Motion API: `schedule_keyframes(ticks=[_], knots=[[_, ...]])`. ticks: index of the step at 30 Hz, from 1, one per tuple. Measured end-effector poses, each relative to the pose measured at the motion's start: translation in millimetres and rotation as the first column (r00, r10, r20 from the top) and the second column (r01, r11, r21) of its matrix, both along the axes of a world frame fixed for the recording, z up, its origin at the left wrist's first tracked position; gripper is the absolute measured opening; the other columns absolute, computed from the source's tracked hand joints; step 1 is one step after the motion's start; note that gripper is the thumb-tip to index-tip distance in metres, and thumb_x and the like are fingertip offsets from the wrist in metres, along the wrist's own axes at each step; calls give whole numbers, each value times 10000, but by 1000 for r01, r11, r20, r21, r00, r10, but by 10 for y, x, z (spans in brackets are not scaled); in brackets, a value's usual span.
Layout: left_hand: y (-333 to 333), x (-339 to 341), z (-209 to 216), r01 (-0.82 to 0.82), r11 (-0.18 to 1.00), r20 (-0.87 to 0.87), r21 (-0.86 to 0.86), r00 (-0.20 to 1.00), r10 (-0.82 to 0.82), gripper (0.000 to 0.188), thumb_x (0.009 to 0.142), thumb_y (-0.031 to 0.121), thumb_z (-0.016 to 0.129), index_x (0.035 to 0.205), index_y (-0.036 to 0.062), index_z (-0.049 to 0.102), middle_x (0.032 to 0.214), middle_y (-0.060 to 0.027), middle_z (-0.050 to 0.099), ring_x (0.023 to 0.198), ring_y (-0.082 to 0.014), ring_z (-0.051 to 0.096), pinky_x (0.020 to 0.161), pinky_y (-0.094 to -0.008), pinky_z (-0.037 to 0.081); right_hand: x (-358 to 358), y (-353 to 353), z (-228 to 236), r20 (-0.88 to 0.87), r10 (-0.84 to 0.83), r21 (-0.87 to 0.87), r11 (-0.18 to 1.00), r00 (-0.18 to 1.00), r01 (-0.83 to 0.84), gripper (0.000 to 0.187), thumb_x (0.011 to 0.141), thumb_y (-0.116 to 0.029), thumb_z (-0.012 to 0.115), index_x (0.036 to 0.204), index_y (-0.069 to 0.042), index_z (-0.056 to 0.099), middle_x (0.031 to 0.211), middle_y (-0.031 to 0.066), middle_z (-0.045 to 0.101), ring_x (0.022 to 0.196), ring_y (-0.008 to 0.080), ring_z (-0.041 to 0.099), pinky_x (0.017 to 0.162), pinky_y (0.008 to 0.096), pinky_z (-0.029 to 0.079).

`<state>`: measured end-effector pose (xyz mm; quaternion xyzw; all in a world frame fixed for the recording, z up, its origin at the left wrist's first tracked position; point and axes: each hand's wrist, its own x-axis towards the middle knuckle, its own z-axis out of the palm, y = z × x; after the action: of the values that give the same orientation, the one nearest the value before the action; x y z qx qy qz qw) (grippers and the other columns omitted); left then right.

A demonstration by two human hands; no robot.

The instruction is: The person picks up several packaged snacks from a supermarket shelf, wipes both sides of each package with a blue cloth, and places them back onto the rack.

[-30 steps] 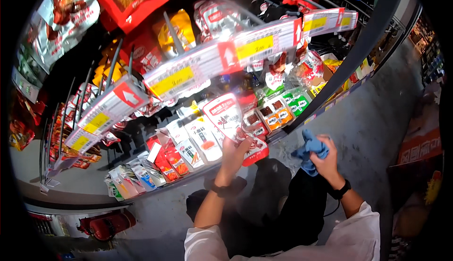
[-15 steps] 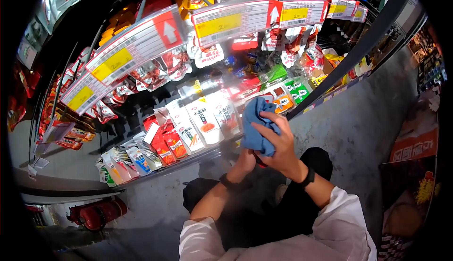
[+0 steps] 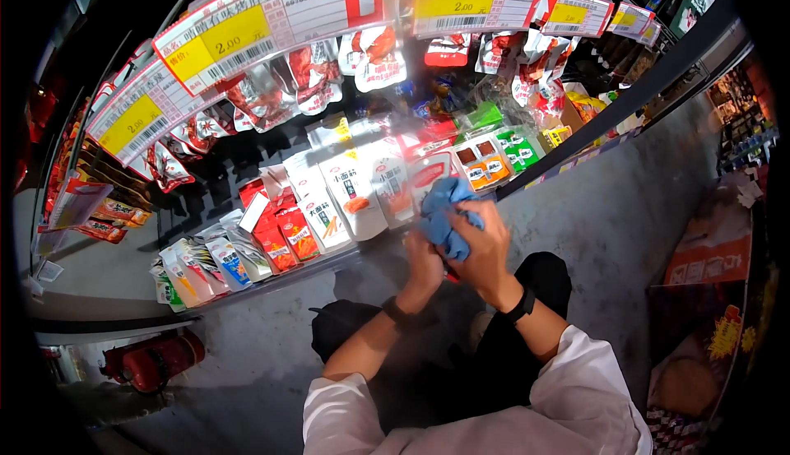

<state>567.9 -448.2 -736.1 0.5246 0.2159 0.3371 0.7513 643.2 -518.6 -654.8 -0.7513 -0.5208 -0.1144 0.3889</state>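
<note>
A crumpled blue cloth [image 3: 447,215] is bunched in front of me, near the shelf's front edge. My right hand [image 3: 487,249] is closed on it, fingers bent over its folds. Right beside it, my left hand [image 3: 423,264] is curled against the cloth's lower left side, its fingertips blurred and partly hidden. A small bit of something red shows below, between the two hands; its kind is hidden. Nearest beyond the hands stand white snack boxes [image 3: 355,196] on the low shelf.
Red packets [image 3: 296,233] and other small boxes line the shelf at left. Above hang snack pouches [image 3: 313,76] behind price tags [image 3: 226,35] that jut toward me. A dark shelf post [image 3: 609,113] rises at right. A red fire extinguisher [image 3: 156,362] lies at lower left.
Both hands and the cloth have shifted slightly closer together, and the cloth is more crumpled. My view has moved, so the price tags appear larger and nearer.
</note>
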Motion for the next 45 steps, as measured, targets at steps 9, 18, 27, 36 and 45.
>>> schedule_keyframes(ticks=[9,18,27,36,45], knots=[[-61,-41,21,120,960,84,-253,991,-102,458,988,367,356,1219,-8,482,1017,-77,602,845,-124,591,721,-253,489,-20,-90,-8,-84,42,39,998,996,-39,506,503,-17,776,995,-89,679,973,127,583,893,311,590,731,353,492],[83,-7,342,-270,903,180,-333,922,342,487,1006,397,320,1232,-10,464,1037,-97,601,848,-176,615,726,-290,520,-180,-167,-292,-92,65,-33,997,994,-68,479,504,-28,767,972,-24,664,972,148,582,837,320,599,712,371,495],[52,-29,1,-80,953,191,-292,971,141,443,1015,319,316,1181,-41,513,1016,-94,623,873,-128,582,778,-289,471,-228,-126,-183,-83,18,36,999,996,-15,506,490,13,765,977,-46,644,1002,149,579,857,330,595,728,375,486],[350,-186,284,-109,962,93,-249,986,136,268,896,176,613,1076,-17,568,925,-100,665,779,-113,614,672,-240,487,-295,-351,-115,-349,30,71,997,936,-6,325,593,26,703,911,-8,642,1016,124,583,876,244,601,762,320,474],[268,-178,417,371,875,243,-311,921,-304,559,943,280,520,1372,26,267,1207,-118,512,1077,-178,507,937,-319,406,-278,-353,-84,-761,97,245,958,641,146,217,722,6,654,929,17,591,1013,95,582,966,158,531,873,307,418]])
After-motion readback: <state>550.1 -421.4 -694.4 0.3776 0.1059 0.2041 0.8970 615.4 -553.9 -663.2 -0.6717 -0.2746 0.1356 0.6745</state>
